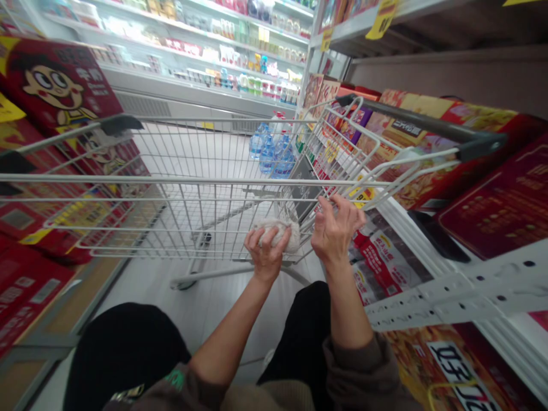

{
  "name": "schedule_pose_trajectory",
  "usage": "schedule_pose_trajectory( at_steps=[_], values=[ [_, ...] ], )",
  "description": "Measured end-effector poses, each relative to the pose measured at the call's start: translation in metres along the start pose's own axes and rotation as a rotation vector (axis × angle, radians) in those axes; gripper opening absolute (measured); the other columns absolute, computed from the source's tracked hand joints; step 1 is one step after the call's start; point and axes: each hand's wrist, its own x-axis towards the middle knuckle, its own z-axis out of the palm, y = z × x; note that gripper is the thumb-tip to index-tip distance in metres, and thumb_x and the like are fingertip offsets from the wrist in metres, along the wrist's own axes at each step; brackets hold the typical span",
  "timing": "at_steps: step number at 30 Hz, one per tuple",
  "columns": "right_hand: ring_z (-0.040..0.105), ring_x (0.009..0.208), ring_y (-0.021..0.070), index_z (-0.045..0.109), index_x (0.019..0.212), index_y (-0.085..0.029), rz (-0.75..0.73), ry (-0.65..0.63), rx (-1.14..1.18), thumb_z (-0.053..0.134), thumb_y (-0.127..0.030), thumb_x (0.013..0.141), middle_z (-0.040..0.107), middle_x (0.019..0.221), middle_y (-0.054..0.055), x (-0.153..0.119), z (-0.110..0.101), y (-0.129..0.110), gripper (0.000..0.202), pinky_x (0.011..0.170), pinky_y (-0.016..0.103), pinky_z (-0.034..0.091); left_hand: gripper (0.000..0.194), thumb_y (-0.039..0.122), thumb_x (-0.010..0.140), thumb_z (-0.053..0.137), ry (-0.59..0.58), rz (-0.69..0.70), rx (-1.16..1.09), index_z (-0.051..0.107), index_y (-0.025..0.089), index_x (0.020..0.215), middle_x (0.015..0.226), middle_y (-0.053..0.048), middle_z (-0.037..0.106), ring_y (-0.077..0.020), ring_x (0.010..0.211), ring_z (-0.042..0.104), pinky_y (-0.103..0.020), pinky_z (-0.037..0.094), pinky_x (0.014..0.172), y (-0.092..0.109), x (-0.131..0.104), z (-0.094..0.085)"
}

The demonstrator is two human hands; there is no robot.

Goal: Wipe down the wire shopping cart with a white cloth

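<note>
A wire shopping cart (205, 181) stands sideways before me, its dark handle at the upper right. Low on the cart's near side, my left hand (268, 251) presses a crumpled whitish cloth (292, 237) against the wires, its fingers curled over it. To the right, my right hand (336, 228) is at the cart's side near the handle end, fingers bent around or against a wire. Whether the right fingertips grip the wire is hard to tell.
Red cartons (64, 85) are stacked at the left. Boxed goods fill the shelf (402, 220) on the right. Blue water bottles (268, 151) stand on the floor beyond the cart, before a lit refrigerated display (171, 94). My knees are below.
</note>
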Motion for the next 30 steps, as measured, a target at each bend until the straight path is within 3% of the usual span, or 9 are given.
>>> schedule_pose_trajectory(
  at_steps=[7,9,12,15,19,22,27,30],
  values=[
    [0.06,0.132,0.021,0.053,0.141,-0.022,-0.096,-0.12,0.06,0.032,-0.038,0.106,0.058,0.149,0.015,-0.001,-0.001,-0.005,0.044,0.109,0.042,0.028,0.04,0.013,0.097,0.062,0.097,-0.061,-0.012,0.074,0.043,0.12,0.124,-0.006,0.054,-0.0279,0.13,0.038,-0.047,0.04,0.112,0.007,0.044,-0.006],
    [0.058,0.133,0.0211,0.047,0.148,-0.024,-0.095,-0.139,0.054,0.03,-0.036,0.106,0.053,0.156,0.014,-0.003,-0.001,-0.009,0.046,0.105,0.041,0.029,0.038,0.013,0.095,0.066,0.113,-0.034,0.014,0.075,0.042,0.117,0.122,-0.005,0.054,-0.0274,0.129,0.039,-0.045,0.04,0.111,0.001,0.038,-0.002],
    [0.054,0.138,0.0235,0.043,0.154,-0.03,-0.09,-0.19,0.03,0.03,-0.037,0.107,0.049,0.161,0.012,-0.006,0.0,-0.014,0.05,0.104,0.042,0.028,0.032,0.014,0.092,0.072,0.099,0.015,0.073,0.076,0.041,0.109,0.114,-0.004,0.056,-0.0256,0.124,0.042,-0.042,0.042,0.109,-0.011,0.011,0.002],
    [0.048,0.14,0.0261,0.045,0.155,-0.033,-0.087,-0.252,0.014,0.032,-0.04,0.107,0.051,0.161,0.008,-0.006,0.002,-0.017,0.05,0.104,0.044,0.026,0.034,0.012,0.092,0.069,0.06,0.015,0.055,0.077,0.041,0.109,0.112,-0.005,0.057,-0.0251,0.122,0.043,-0.042,0.042,0.107,-0.016,-0.003,-0.006],
    [0.048,0.138,0.0276,0.048,0.154,-0.032,-0.052,-0.294,0.028,0.03,-0.041,0.107,0.062,0.15,0.007,-0.004,0.002,-0.019,0.051,0.104,0.045,0.025,0.046,0.007,0.094,0.057,0.089,-0.115,-0.036,0.075,0.04,0.12,0.123,-0.007,0.054,-0.0291,0.13,0.038,-0.048,0.039,0.111,-0.015,0.027,-0.025],
    [0.049,0.137,0.0285,0.056,0.147,-0.03,-0.01,-0.262,0.068,0.03,-0.039,0.106,0.066,0.142,0.008,-0.003,0.002,-0.024,0.049,0.104,0.046,0.025,0.047,0.008,0.094,0.055,0.111,-0.179,-0.004,0.076,0.041,0.12,0.126,-0.007,0.052,-0.03,0.132,0.035,-0.051,0.035,0.115,-0.023,0.044,-0.028],
    [0.044,0.147,0.0286,0.063,0.135,-0.024,0.045,-0.229,0.104,0.031,-0.033,0.106,0.067,0.14,0.009,-0.002,0.009,-0.035,0.044,0.112,0.049,0.022,0.041,0.007,0.091,0.061,0.073,-0.111,0.037,0.079,0.039,0.108,0.114,-0.007,0.055,-0.027,0.126,0.038,-0.044,0.039,0.11,-0.05,0.009,-0.016],
    [0.042,0.15,0.0281,0.063,0.132,-0.024,0.08,-0.219,0.123,0.029,-0.032,0.107,0.066,0.143,0.008,-0.002,0.014,-0.037,0.043,0.113,0.05,0.021,0.041,0.007,0.091,0.06,0.043,-0.102,0.019,0.079,0.038,0.11,0.114,-0.007,0.057,-0.0271,0.125,0.04,-0.045,0.038,0.11,-0.054,-0.001,-0.023]
  ],
)
